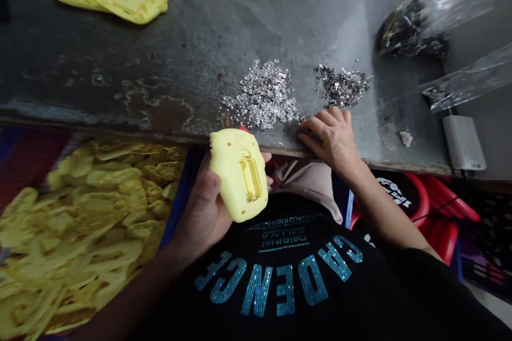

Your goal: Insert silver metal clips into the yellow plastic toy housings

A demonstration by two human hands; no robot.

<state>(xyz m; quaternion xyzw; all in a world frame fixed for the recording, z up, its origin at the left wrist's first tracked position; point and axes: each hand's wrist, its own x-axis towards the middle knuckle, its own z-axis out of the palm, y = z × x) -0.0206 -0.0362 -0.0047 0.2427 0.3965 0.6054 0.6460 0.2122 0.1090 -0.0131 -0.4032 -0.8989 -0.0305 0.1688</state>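
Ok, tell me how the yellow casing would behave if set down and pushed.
The yellow casing is probably stiff: it looks unbent in the left hand's grip. It seems light for its size, as its open battery slot shows no batteries. Its rounded edges might let it rock a little.

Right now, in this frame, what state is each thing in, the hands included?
Left hand: closed around the shell.
Right hand: fingers bent at the table edge, grip unclear.
Yellow plastic shell: held up, battery side showing.
Battery compartment: uncovered, no batteries.
Larger metal-piece pile: loose, spread out.
Smaller metal-piece pile: loose, darker.
Larger clear bag: partly filled; mouth unclear.
Yellow parts below table: heaped.
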